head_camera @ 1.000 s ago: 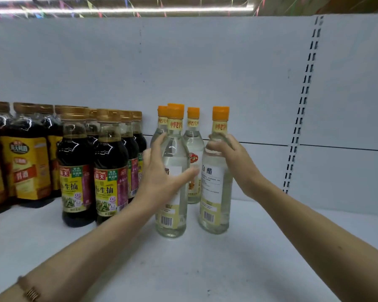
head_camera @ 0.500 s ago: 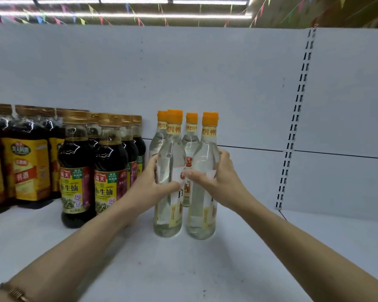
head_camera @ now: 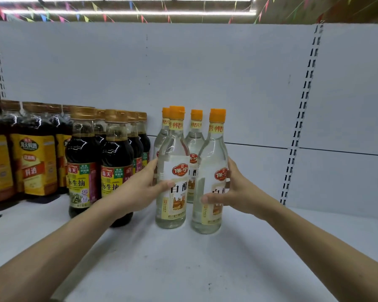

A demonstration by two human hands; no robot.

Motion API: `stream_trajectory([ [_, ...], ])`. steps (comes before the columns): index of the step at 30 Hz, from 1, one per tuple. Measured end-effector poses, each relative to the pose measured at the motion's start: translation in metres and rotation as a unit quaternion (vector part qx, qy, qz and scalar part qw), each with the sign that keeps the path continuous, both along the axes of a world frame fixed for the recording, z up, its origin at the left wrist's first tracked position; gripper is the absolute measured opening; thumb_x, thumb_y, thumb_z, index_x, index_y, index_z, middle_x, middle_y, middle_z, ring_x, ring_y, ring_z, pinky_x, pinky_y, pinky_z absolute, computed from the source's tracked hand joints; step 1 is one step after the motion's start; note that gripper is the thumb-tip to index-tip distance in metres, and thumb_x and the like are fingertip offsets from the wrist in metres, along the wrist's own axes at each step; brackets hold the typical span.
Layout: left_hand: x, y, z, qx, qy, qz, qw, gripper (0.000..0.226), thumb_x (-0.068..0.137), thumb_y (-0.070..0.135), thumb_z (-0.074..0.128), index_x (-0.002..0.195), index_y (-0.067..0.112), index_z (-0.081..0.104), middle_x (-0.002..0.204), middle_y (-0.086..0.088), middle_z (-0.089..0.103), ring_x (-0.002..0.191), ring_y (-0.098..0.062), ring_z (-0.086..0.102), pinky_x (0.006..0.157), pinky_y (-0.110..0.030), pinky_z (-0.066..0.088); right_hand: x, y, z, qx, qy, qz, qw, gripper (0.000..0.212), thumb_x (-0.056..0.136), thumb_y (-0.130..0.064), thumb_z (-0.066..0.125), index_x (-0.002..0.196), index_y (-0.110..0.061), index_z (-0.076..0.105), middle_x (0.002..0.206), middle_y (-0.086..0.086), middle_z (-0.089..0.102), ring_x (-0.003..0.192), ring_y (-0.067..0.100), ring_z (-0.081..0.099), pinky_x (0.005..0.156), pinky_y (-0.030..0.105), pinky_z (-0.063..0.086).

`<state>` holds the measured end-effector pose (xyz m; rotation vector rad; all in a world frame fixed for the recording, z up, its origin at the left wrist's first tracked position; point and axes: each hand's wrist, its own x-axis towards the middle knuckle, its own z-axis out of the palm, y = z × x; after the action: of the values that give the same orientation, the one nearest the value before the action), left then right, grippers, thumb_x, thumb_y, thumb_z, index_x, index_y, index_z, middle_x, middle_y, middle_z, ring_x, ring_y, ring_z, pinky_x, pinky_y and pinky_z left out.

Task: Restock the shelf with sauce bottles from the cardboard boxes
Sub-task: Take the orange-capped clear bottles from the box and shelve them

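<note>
Hands wrap two clear vinegar bottles standing on the white shelf [head_camera: 183, 269]; left hand [head_camera: 140, 190] curls round the front left bottle [head_camera: 172, 171]; right hand [head_camera: 234, 192] grips the front right bottle [head_camera: 210, 166]. Dark soy sauce bottles [head_camera: 100, 162] stand just beside, to the left.

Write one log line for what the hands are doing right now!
left hand: grips left bottle | right hand: grips right bottle | both upright on shelf

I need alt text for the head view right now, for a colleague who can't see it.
Two hands grip two clear orange-capped bottles standing upright at the front of a white shelf: the left hand holds the left bottle, the right hand the right bottle. Two more clear bottles stand behind, and dark sauce bottles fill the shelf's left side.
</note>
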<state>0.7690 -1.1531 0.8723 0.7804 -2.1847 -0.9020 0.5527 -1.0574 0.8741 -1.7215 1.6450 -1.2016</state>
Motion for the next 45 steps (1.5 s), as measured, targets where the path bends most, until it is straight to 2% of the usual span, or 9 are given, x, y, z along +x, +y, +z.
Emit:
stream_trajectory([
  [3,0.002,0.002,-0.001,-0.057,0.0,0.029,0.998,0.052,0.092,0.025,0.06,0.137,0.033,0.035,0.128,0.012,0.05,0.1,0.002,0.054,0.09,-0.023,0.051,0.008,-0.008,-0.009,-0.047,0.023,-0.066,0.996,0.063,0.07,-0.018,0.086,0.112,-0.032,0.041,0.109,-0.009,0.063,0.097,0.007,0.065,0.078,0.025,0.056],
  [6,0.004,0.003,-0.003,-0.102,0.008,0.073,0.992,0.066,0.092,0.024,0.06,0.147,0.028,0.023,0.131,0.011,0.04,0.121,-0.01,0.046,0.107,-0.039,0.042,0.008,-0.016,-0.015,-0.028,0.027,-0.107,0.994,0.076,0.068,-0.028,0.088,0.12,-0.027,0.033,0.112,-0.006,0.062,0.101,0.012,0.065,0.086,0.037,0.057],
  [10,-0.01,0.006,-0.011,-0.083,0.003,0.114,0.99,0.096,0.082,0.043,0.069,0.151,0.029,0.004,0.148,0.0,0.023,0.137,-0.016,0.03,0.112,-0.041,0.034,0.002,-0.009,-0.011,0.066,0.051,-0.08,0.993,0.08,0.075,-0.017,0.083,0.124,-0.03,0.021,0.108,-0.01,0.06,0.098,0.011,0.063,0.081,0.031,0.056],
  [13,-0.028,0.004,-0.015,-0.063,0.04,0.161,0.984,0.11,0.07,0.051,0.078,0.149,0.023,0.006,0.141,0.001,0.018,0.136,-0.016,0.022,0.115,-0.04,0.03,0.001,-0.006,-0.011,0.07,0.053,-0.08,0.993,0.077,0.075,-0.013,0.082,0.127,-0.029,0.026,0.108,-0.013,0.059,0.101,0.014,0.065,0.084,0.033,0.057],
  [18,-0.037,-0.012,-0.006,-0.032,0.035,0.173,0.984,0.096,0.068,0.039,0.083,0.142,0.017,0.025,0.13,0.0,0.032,0.124,-0.019,0.039,0.104,-0.04,0.042,0.002,-0.01,-0.013,0.049,0.059,-0.103,0.992,0.073,0.072,-0.016,0.085,0.121,-0.03,0.031,0.103,-0.015,0.058,0.099,0.015,0.065,0.079,0.03,0.057],
  [21,-0.031,-0.023,-0.004,-0.01,0.058,0.134,0.989,0.103,0.07,0.026,0.083,0.148,0.031,0.017,0.138,-0.001,0.044,0.125,-0.021,0.049,0.102,-0.048,0.046,0.002,-0.018,-0.017,0.04,0.059,-0.134,0.988,0.075,0.069,-0.02,0.087,0.122,-0.025,0.035,0.111,-0.006,0.062,0.101,0.018,0.065,0.087,0.039,0.057],
  [27,-0.035,-0.014,-0.011,-0.12,-0.047,0.203,0.971,0.11,0.087,0.045,0.064,0.149,0.014,-0.022,0.156,-0.002,-0.006,0.145,-0.028,0.015,0.113,-0.047,0.033,0.014,-0.03,-0.022,0.024,0.097,-0.188,0.977,0.068,0.068,-0.031,0.088,0.115,-0.022,0.039,0.115,-0.002,0.062,0.106,0.022,0.061,0.091,0.041,0.053],
  [31,-0.041,-0.015,-0.009,-0.125,-0.046,0.224,0.965,0.115,0.082,0.049,0.068,0.149,0.013,-0.019,0.151,-0.007,0.007,0.139,-0.029,0.027,0.107,-0.046,0.04,0.016,-0.034,-0.02,0.028,0.103,-0.18,0.978,0.069,0.068,-0.031,0.087,0.117,-0.021,0.04,0.117,0.0,0.061,0.108,0.023,0.06,0.093,0.043,0.052],
  [45,-0.048,-0.031,-0.01,-0.094,-0.019,0.226,0.969,0.112,0.087,0.033,0.067,0.148,0.019,-0.026,0.157,-0.013,0.004,0.131,-0.034,0.041,0.101,-0.044,0.044,0.03,-0.049,-0.025,0.019,0.136,-0.213,0.967,0.065,0.072,-0.039,0.084,0.115,-0.023,0.038,0.117,0.0,0.061,0.107,0.024,0.061,0.089,0.044,0.053],
])
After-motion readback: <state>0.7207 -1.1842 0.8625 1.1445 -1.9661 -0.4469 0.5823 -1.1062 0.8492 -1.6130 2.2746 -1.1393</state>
